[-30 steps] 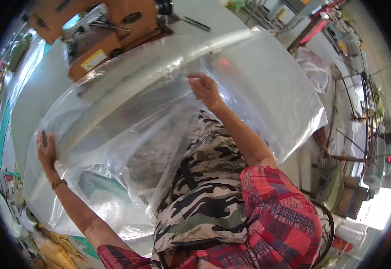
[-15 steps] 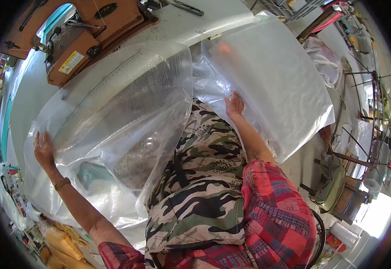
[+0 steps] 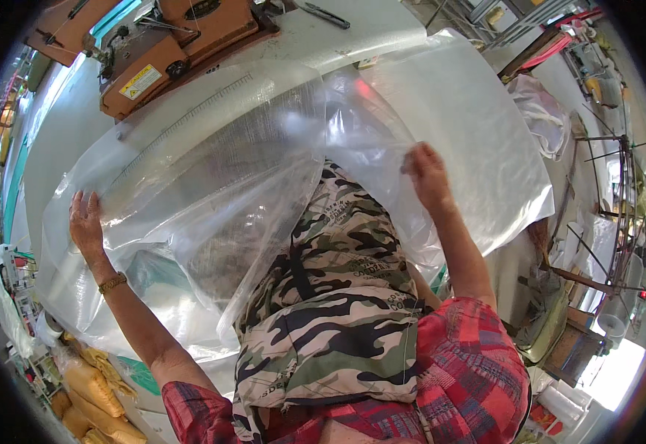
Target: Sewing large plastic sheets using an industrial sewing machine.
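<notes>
A large clear plastic sheet (image 3: 190,200) spreads over the pale worktable and hangs down towards my lap. On its left part lies my left hand (image 3: 86,222), open, with the fingers stretched out. My right hand (image 3: 428,174) is closed, slightly blurred, and pinches the edge of clear film that stretches up from the middle. Below and to the right of that hand are smooth, milky plastic sheets (image 3: 486,133), apparently in a layer or stack. How many layers the right hand holds cannot be told.
A brown sewing machine (image 3: 182,52) stands at the upper left, beside a ruler scale (image 3: 182,126) showing on the table. Small snips (image 3: 323,15) lie at the back. A metal wire rack (image 3: 619,214) stands at the right; yellow bundles (image 3: 93,392) are at the lower left.
My right hand has closed on film and lifted it, moving right and towards me. My left hand stays spread on the sheet and has shifted little. The view has moved slightly.
</notes>
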A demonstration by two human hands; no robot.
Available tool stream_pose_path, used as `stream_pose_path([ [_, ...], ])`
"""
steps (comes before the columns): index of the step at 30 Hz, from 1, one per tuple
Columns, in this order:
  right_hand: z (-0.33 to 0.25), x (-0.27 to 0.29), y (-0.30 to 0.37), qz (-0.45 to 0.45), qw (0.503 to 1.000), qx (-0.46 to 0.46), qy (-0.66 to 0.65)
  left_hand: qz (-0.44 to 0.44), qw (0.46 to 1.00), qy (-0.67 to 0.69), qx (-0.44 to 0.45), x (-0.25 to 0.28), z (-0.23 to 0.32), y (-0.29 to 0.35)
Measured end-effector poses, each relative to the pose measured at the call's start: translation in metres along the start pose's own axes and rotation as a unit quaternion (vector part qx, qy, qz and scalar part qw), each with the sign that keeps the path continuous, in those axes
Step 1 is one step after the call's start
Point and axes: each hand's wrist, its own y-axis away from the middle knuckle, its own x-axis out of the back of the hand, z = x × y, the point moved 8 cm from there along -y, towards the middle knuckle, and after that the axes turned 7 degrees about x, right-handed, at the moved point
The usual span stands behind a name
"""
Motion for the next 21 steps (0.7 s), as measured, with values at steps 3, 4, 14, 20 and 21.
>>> stream_pose_path([
  [3, -0.083, 0.005, 0.012, 0.048, 0.975, 0.051, -0.212, -0.013, 0.999, 0.03, 0.013, -0.008, -0.003, 0.0],
  [4, -0.109, 0.018, 0.019, 0.099, 0.977, 0.062, -0.177, -0.016, 0.998, 0.056, 0.03, -0.009, -0.005, 0.0],
  [14, -0.385, 0.09, 0.05, 0.35, 0.774, 0.472, 0.237, -0.022, 0.996, 0.088, 0.026, -0.005, 0.003, 0.004],
  [20, -0.466, 0.116, 0.053, 0.341, 0.725, 0.574, 0.17, 0.043, 0.999, 0.029, 0.001, -0.006, 0.013, 0.014],
  [21, -0.473, 0.121, 0.048, 0.331, 0.729, 0.581, 0.145, 0.078, 0.997, 0.022, -0.011, -0.001, 0.02, 0.018],
])
